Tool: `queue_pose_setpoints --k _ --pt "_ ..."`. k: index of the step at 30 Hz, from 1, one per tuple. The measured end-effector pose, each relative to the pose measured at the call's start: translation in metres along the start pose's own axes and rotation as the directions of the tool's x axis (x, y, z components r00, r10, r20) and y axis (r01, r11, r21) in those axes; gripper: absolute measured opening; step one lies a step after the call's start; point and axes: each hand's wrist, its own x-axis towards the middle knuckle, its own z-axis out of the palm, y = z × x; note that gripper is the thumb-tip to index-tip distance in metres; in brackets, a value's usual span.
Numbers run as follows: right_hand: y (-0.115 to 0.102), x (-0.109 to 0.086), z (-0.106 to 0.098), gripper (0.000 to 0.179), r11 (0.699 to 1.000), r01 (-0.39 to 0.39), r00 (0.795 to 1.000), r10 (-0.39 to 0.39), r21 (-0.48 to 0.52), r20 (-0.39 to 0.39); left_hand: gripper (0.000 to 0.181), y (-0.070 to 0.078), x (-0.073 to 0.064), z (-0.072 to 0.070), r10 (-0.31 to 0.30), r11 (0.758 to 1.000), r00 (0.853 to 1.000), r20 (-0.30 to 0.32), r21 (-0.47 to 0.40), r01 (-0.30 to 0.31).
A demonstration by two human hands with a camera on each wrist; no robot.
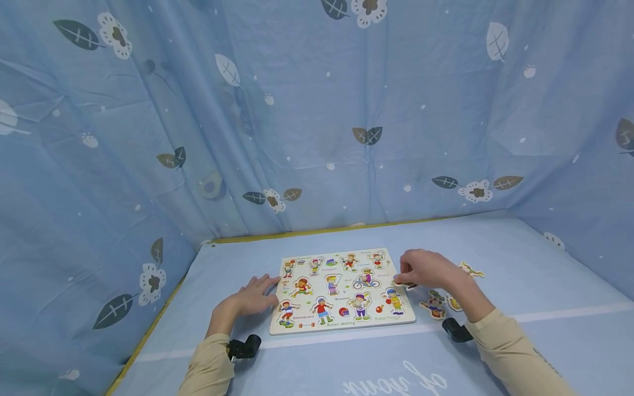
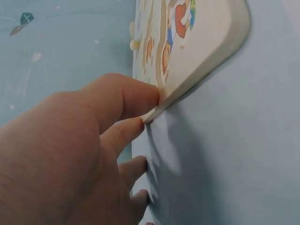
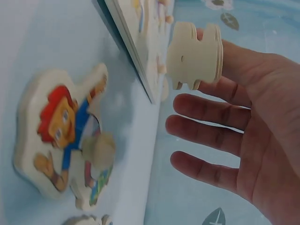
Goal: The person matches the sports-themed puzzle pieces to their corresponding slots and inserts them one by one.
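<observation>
A wooden knobbed puzzle board (image 1: 342, 300) with pictures of children at sports lies flat on the table. My left hand (image 1: 252, 297) rests at its left edge, fingers spread; in the left wrist view the thumb and a fingertip touch the board's rim (image 2: 211, 65). Just past the right edge, my right hand (image 1: 426, 268) pinches a small puzzle piece (image 3: 192, 56) between thumb and index finger. Its plain pale back faces the right wrist camera, so its picture is hidden there. The other right fingers stretch out loosely below it.
Loose pieces lie right of the board: a red-haired figure (image 3: 70, 122) with a knob, a yellowish piece (image 1: 453, 302) partly behind the right wrist, and another piece (image 1: 471, 269) farther back. Blue patterned cloth (image 1: 307, 121) hangs behind the table.
</observation>
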Motion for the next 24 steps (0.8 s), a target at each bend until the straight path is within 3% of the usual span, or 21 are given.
queue_pose_setpoints --k 11,24 --pt "-0.011 0.004 0.014 0.027 0.999 0.029 0.998 -0.027 -0.04 0.062 0.067 0.002 0.0 -0.002 -0.024 0.999 1.0 0.018 -0.025 0.025" --pt "-0.018 0.005 0.02 0.031 0.997 0.033 0.997 -0.028 -0.063 0.078 0.066 0.002 -0.001 -0.002 -0.023 0.999 1.0 0.015 -0.023 0.023"
